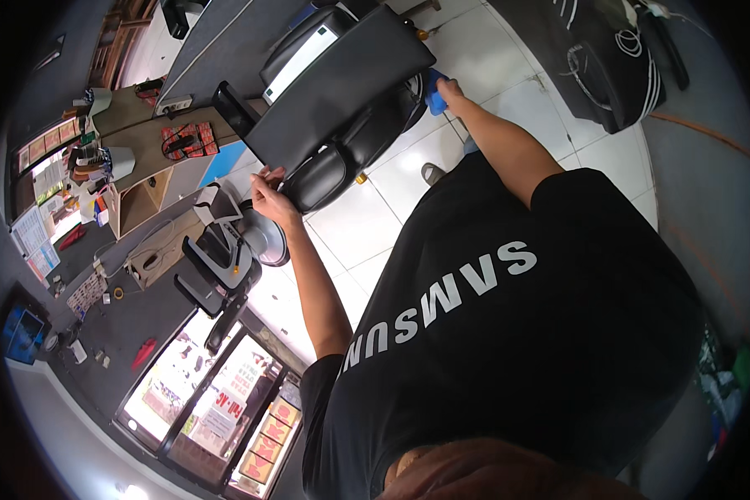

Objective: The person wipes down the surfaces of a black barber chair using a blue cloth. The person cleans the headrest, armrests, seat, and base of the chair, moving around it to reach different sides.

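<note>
A black padded salon chair (344, 94) stands before me, its broad flat pad tilted across the view. A pale strip lies along the pad's far side, and I cannot tell what it is. My right hand (451, 92) holds a blue cloth (436, 97) at the chair's right side. My left hand (272, 197) is at the left end of the chair, beside a rounded black cushion (317, 178). Its fingers are bent near the pad's corner; whether they grip the edge is unclear. A sandalled foot (434, 174) shows on the floor below.
A second black and silver chair (225, 253) stands to the left. Along the wall, a wooden shelf (140, 209) and a red patterned cloth (189, 140) sit near a power strip (174, 105). Glass doors (222, 400) are at lower left. Dark fabric with white cables (600, 69) is at upper right.
</note>
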{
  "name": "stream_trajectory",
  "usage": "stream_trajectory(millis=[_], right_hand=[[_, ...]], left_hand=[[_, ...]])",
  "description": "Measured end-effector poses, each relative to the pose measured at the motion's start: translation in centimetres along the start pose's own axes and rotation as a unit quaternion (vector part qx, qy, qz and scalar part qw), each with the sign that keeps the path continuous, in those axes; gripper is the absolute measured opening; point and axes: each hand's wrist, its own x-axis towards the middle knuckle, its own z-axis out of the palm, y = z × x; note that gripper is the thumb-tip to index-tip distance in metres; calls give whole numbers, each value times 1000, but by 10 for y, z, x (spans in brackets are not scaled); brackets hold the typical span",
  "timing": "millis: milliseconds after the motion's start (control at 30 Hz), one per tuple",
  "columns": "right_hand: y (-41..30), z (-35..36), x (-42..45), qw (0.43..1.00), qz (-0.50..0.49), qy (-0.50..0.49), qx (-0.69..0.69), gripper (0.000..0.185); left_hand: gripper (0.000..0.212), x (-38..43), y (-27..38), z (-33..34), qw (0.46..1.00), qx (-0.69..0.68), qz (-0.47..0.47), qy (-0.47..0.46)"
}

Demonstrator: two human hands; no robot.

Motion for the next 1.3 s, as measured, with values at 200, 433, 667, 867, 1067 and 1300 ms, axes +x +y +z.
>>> stream_trajectory(millis=[200,433,667,867,1067,1300], right_hand=[[12,61,26,976,-61,-177,-109,46],[-25,41,-9,952,-97,-215,-196,29],[-24,0,11,939,163,-300,-39,29],[-28,32,-12,925,111,-335,-143,26],[-56,30,-75,881,-92,-289,-362,36],[-99,-6,-135,828,-145,-385,-380,31]], left_hand=[[47,-5,-7,-13,992,119,-17,45],[49,-5,-3,-10,982,175,-47,60],[51,-12,-6,-15,977,186,-43,99],[49,-7,-8,-10,973,196,-55,114],[47,-12,-14,-17,976,170,-49,128],[45,-12,-16,-18,973,175,-49,142]])
